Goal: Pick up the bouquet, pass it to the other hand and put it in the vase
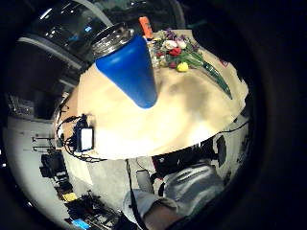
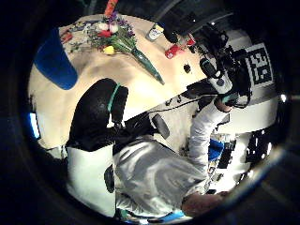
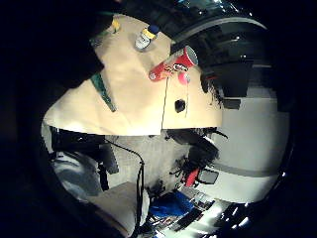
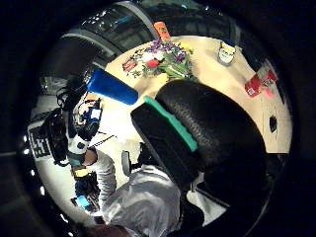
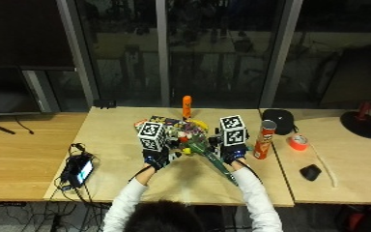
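Outside view: a person sits at a wooden table (image 5: 108,145); both gloved hands hover above it
Bouquet: bouquet (image 5: 198,140) lies flat on the table between the hands; green-wrapped stems point toward the person
Vase: blue vase (image 1: 129,69) stands near the flowers
Left hand (image 5: 154,157): holds nothing; finger pose cannot be told
Right hand (image 5: 232,154): holds nothing; finger pose cannot be told
Beside: red can (image 5: 261,140) stands right of the right hand

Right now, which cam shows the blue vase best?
Left little finger side palm view: the blue vase shows whole, rim to base. Left thumb side and right thumb side views show it partly or small; the outside view hides it.
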`<state>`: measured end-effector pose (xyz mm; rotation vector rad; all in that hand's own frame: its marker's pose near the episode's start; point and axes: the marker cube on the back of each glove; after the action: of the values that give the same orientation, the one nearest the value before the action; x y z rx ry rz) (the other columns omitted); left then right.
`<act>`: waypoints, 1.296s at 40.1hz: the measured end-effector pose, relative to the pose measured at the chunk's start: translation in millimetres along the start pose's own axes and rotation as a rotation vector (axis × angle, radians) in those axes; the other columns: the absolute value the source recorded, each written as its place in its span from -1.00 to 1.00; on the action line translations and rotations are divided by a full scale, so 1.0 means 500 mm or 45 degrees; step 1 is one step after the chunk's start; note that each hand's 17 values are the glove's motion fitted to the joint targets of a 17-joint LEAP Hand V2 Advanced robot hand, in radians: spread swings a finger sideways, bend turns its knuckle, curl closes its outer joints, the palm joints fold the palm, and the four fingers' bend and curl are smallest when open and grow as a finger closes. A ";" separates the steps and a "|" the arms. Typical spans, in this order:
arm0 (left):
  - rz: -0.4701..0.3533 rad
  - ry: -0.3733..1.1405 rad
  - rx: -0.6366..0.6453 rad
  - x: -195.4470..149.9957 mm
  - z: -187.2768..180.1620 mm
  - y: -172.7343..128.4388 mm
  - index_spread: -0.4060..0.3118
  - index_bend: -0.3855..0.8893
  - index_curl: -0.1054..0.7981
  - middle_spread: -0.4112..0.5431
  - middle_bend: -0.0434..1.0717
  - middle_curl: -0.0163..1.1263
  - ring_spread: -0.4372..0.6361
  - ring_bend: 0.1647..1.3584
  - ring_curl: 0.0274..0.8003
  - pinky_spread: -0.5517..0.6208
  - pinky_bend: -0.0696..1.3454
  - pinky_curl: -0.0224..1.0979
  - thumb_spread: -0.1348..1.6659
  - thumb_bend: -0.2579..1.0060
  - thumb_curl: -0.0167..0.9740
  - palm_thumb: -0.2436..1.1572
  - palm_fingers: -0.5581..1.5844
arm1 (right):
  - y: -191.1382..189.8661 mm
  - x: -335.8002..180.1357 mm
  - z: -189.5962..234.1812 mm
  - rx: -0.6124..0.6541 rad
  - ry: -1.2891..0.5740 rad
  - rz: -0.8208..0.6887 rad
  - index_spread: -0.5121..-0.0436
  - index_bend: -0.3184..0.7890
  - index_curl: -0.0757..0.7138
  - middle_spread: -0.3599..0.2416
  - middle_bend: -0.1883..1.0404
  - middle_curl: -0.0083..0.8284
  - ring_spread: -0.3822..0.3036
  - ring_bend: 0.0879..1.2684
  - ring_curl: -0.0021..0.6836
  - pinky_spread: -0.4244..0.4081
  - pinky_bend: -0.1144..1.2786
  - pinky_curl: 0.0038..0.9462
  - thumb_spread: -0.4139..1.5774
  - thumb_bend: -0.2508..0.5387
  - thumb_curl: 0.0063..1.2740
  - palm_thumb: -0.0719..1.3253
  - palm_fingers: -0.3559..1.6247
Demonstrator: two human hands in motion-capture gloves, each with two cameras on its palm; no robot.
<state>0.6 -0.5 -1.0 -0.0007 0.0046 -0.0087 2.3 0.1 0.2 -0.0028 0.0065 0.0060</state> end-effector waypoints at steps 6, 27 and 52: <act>-0.003 -0.004 0.015 0.007 -0.009 0.000 0.03 0.03 -0.41 0.02 -0.50 -0.69 0.06 -0.55 -0.64 0.24 -0.60 -0.72 -0.05 -0.27 -0.71 -0.11 0.06 | 0.019 0.008 -0.015 0.029 -0.008 0.008 -0.06 -0.34 -0.75 0.19 -0.33 -0.73 0.26 -0.35 -0.54 0.36 -0.07 -0.59 0.16 -0.02 -0.91 -0.55 -0.39; -0.028 0.010 0.021 -0.016 -0.030 0.004 -0.01 -0.08 -0.08 0.06 -0.60 -0.48 0.15 -0.59 -0.45 0.34 -0.65 -0.54 0.33 -0.47 -0.47 -0.04 0.05 | 0.031 0.001 -0.074 0.028 -0.085 -0.058 -0.41 -0.28 -0.64 0.25 -0.25 -0.41 0.33 -0.20 -0.30 0.49 0.04 -0.38 0.55 -0.29 -0.79 -0.57 -0.48; -0.031 0.005 0.008 -0.037 -0.022 0.026 0.01 -0.11 0.05 0.08 -0.60 -0.40 0.17 -0.58 -0.34 0.36 -0.65 -0.46 0.38 -0.62 -0.33 0.02 0.02 | -0.048 0.065 -0.076 -0.074 -0.111 0.105 -0.46 -0.31 -0.64 0.31 -0.25 -0.27 0.41 -0.07 -0.17 0.60 0.29 -0.24 0.53 -0.42 -0.67 -0.58 -0.43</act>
<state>-18.0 12.5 -11.9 0.0054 0.0084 -0.0331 34.8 -23.7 -37.9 -0.0605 -0.0805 0.0885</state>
